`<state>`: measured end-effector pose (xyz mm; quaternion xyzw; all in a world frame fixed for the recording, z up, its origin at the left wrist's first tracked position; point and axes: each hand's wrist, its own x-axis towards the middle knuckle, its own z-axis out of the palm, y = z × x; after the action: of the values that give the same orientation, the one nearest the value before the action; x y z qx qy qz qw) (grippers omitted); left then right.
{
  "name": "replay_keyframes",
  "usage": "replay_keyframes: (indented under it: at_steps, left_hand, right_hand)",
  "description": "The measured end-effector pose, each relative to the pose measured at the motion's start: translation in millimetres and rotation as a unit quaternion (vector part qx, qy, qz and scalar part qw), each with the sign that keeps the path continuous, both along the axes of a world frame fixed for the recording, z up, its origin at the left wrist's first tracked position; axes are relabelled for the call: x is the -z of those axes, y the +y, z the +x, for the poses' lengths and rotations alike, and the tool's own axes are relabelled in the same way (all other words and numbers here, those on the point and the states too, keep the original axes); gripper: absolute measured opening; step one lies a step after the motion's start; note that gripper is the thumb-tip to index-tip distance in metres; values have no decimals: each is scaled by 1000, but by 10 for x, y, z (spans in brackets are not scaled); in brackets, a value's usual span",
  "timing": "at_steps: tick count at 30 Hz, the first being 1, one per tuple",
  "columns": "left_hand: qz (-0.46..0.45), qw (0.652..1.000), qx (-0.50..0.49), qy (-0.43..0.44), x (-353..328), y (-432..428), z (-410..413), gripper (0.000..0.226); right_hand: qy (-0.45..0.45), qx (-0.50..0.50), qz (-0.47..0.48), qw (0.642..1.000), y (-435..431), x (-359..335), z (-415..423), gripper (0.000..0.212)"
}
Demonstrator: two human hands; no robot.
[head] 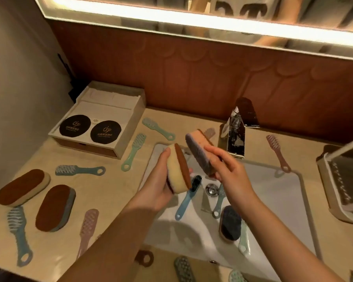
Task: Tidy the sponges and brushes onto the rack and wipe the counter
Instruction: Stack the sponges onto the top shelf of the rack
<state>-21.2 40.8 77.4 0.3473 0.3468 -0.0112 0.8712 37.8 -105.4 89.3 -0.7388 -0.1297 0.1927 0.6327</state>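
My left hand (159, 186) grips a yellow sponge with a brown scouring face (178, 169) over the sink (273, 200). My right hand (230, 169) holds a pink sponge with a grey face (198, 153), tilted, just right of the first. Two brown-topped sponges (22, 187) (55, 207) lie on the counter at the left. A dark sponge (230, 222) and a blue brush with black bristles (186, 198) lie in the sink. Several pastel brushes are scattered on the counter, among them a blue one (80, 169) and a pink one (277, 152). The rack (342, 186) stands at the right edge.
A wooden box with two dark round pads (98, 119) sits at the back left. A chrome tap (235, 133) rises behind the sink, and the drain plug (211, 189) is in the basin. A lit mirror runs along the back wall.
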Motion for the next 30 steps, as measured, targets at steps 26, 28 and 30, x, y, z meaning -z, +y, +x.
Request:
replay_keyframes:
  at_steps: [26,28,30]
  left_hand:
    - [270,946,178,-4,-130,-1281,139,27]
    - [333,914,232,-20,-203,-1306,143,43]
    - [375,882,284,-34,-296,-1356,164,53]
  right_hand:
    - [54,-28,3,998,-1491,-154,-335,43]
    - [39,-20,-13,999,-1532,-174,-242,37]
    - [25,-19,-25,999,-1577,-228,-156,35]
